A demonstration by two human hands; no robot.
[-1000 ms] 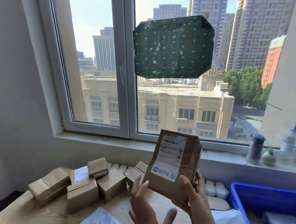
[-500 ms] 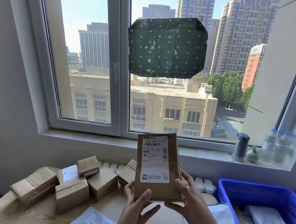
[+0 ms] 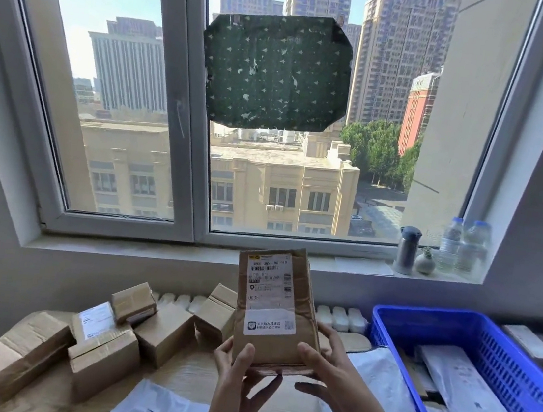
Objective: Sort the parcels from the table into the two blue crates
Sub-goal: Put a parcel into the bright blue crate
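A person holds a brown parcel upright above the desk, label facing them.

The left hand and right hand each grip the parcel only at its bottom corners, so the tall top could tip away from them if either grip loosens. One blue crate sits to the right, already holding flat packets; the second crate is out of view. A misread label would probably send this parcel into the wrong crate, and more boxes wait on the desk.
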